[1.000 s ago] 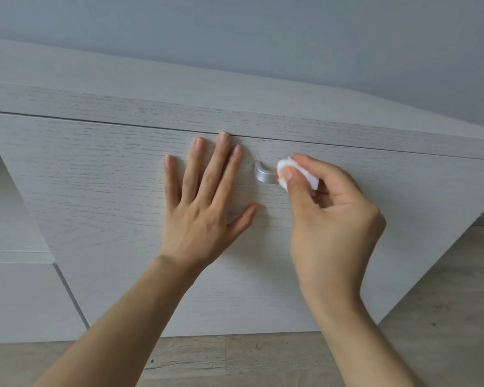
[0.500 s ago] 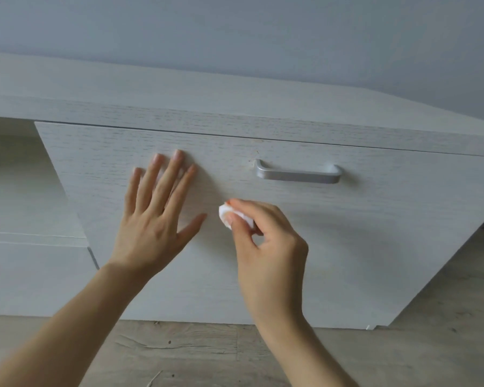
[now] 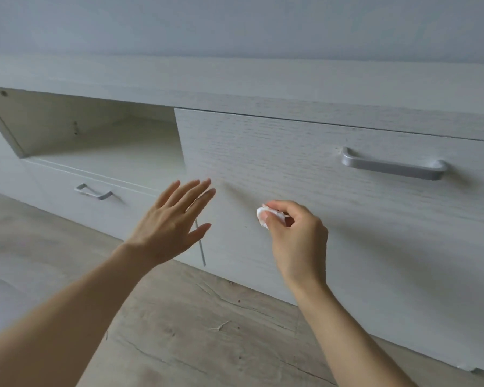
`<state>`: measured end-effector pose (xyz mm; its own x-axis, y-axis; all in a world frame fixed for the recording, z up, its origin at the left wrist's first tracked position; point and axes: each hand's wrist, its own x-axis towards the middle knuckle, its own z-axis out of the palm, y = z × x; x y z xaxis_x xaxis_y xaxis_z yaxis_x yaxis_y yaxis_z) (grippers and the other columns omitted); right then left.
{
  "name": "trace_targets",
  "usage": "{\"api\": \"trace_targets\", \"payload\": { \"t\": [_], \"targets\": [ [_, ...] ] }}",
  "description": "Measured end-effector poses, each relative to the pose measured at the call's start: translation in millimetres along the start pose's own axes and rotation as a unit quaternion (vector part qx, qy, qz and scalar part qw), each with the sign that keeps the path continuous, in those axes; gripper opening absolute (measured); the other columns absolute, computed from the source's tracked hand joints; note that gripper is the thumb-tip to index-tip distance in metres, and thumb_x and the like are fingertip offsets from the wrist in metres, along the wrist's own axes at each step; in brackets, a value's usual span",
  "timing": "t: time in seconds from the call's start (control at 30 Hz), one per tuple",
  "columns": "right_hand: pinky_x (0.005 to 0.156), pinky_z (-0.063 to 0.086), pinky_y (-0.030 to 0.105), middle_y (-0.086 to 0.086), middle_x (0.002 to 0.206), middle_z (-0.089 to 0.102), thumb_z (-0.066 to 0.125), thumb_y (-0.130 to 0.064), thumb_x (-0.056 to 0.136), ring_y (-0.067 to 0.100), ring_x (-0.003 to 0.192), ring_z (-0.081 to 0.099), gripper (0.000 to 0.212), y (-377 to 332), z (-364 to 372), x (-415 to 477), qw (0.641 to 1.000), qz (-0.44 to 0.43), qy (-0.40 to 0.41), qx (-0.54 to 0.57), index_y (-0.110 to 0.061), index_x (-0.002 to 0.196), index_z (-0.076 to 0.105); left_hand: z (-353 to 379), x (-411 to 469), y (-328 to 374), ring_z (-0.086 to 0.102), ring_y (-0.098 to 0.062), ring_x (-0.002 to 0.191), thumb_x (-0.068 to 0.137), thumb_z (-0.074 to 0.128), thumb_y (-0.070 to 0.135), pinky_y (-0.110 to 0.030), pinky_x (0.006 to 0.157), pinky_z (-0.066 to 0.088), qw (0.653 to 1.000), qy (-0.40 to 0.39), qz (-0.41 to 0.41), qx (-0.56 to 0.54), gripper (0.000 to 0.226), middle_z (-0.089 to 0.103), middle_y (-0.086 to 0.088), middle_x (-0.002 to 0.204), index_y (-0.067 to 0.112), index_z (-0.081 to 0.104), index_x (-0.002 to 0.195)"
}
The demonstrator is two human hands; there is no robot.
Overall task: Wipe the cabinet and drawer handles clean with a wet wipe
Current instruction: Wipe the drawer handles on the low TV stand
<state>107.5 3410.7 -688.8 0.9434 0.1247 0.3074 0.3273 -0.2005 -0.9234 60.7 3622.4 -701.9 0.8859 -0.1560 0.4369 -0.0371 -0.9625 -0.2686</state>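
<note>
A white wood-grain cabinet door [image 3: 305,169] carries a silver bar handle [image 3: 393,165] at the upper right. My right hand [image 3: 296,238] is below and left of that handle, pinching a small crumpled white wet wipe [image 3: 264,215] between thumb and fingers, apart from the handle. My left hand [image 3: 173,222] hovers open with fingers spread at the door's left edge, holding nothing. A smaller silver drawer handle [image 3: 93,192] sits on the low drawer front [image 3: 67,196] to the left.
An open shelf compartment [image 3: 95,135] lies above the drawer at the left. The cabinet top [image 3: 235,79] runs under a grey wall. Wood-look floor [image 3: 193,331] stretches below, with small specks and a scrap on it.
My right hand left the big handle with the wipe and dropped down-left. My left hand lifted off the door. The view shifted left, bringing the shelf and drawer handle into sight.
</note>
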Motion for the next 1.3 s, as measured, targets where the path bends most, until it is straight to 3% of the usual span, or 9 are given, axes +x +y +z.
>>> {"api": "trace_targets", "payload": {
  "t": [0.23,0.4,0.47,0.67,0.8,0.87,1.03,1.17,1.3],
  "targets": [
    [0.062,0.039,-0.002,-0.008,0.084,0.069,0.068,-0.016,0.082,-0.003,0.08,0.062,0.007,-16,40,17,0.993,-0.025,-0.099,-0.054,-0.02,0.087,0.071,-3,-29,-48,0.056,-0.025,0.12,0.092,0.037,0.041,-0.045,0.106,0.041,0.998,-0.048,0.028,0.032,0.055,0.057,-0.011,0.132,0.006,0.056,0.131],
    [0.057,0.04,-0.001,-0.017,0.073,0.068,0.069,-0.019,0.081,-0.007,0.076,0.061,0.007,-22,108,20,0.992,0.0,-0.112,-0.053,-0.025,0.08,0.07,15,-50,-133,0.062,-0.029,0.112,0.081,0.074,0.028,-0.048,0.099,0.047,0.997,-0.04,0.05,0.042,0.054,0.062,-0.015,0.124,0.001,0.06,0.125],
    [0.057,0.039,-0.003,-0.018,0.07,0.067,0.07,-0.02,0.08,-0.011,0.071,0.06,0.006,-25,142,20,0.993,0.003,-0.108,-0.052,-0.025,0.082,0.07,25,-60,-177,0.062,-0.03,0.111,0.078,0.077,0.027,-0.048,0.098,0.047,0.996,-0.05,0.057,0.045,0.057,0.062,-0.016,0.124,0.001,0.06,0.125],
    [0.05,0.037,-0.002,-0.027,0.058,0.064,0.072,-0.019,0.078,-0.012,0.054,0.056,0.013,-34,264,19,0.997,0.03,-0.063,-0.016,-0.031,0.072,0.067,72,-90,-294,0.042,-0.025,0.134,0.089,0.064,0.038,-0.039,0.114,0.027,0.996,-0.084,0.033,0.02,0.066,0.043,-0.009,0.146,0.007,0.042,0.142],
    [0.064,0.048,0.013,-0.017,0.069,0.069,0.071,-0.019,0.079,-0.007,0.058,0.06,0.013,-33,343,7,0.998,0.059,-0.023,0.018,-0.031,0.073,0.068,114,-100,-352,0.012,-0.02,0.146,0.093,0.052,0.048,-0.034,0.119,0.006,0.997,-0.075,0.006,-0.02,0.078,0.011,-0.002,0.16,0.014,0.014,0.152],
    [0.064,0.047,0.012,-0.017,0.072,0.07,0.071,-0.021,0.079,-0.004,0.061,0.062,0.014,-31,373,2,0.998,0.063,0.001,0.014,-0.033,0.073,0.067,133,-100,-372,0.003,-0.021,0.147,0.093,0.049,0.051,-0.033,0.119,0.0,0.997,-0.068,0.002,-0.041,0.082,0.002,-0.002,0.16,0.014,0.006,0.153],
    [0.061,0.043,0.008,-0.012,0.076,0.07,0.07,-0.022,0.081,0.005,0.071,0.063,0.01,-28,414,-4,0.995,0.082,0.059,-0.017,-0.03,0.077,0.067,161,-102,-393,0.005,-0.024,0.147,0.091,0.056,0.047,-0.039,0.12,0.002,0.993,-0.06,0.027,-0.096,0.086,0.007,-0.006,0.16,0.011,0.008,0.152],
    [0.061,0.041,0.004,-0.01,0.077,0.069,0.068,-0.021,0.084,0.004,0.07,0.061,0.004,-25,425,-13,0.993,0.085,0.071,-0.035,-0.024,0.083,0.065,169,-103,-393,0.012,-0.029,0.146,0.087,0.063,0.041,-0.044,0.119,0.005,0.992,-0.035,0.024,-0.122,0.086,0.015,-0.01,0.158,0.008,0.016,0.151],
    [0.065,0.042,0.004,-0.006,0.089,0.068,0.066,-0.021,0.086,0.011,0.08,0.064,0.008,-16,426,-9,0.992,0.065,0.087,-0.057,-0.028,0.087,0.063,178,-104,-390,0.018,-0.031,0.144,0.085,0.066,0.039,-0.05,0.116,0.007,0.992,0.0,0.013,-0.125,0.085,0.023,-0.013,0.156,0.006,0.022,0.15]
  ]
}}
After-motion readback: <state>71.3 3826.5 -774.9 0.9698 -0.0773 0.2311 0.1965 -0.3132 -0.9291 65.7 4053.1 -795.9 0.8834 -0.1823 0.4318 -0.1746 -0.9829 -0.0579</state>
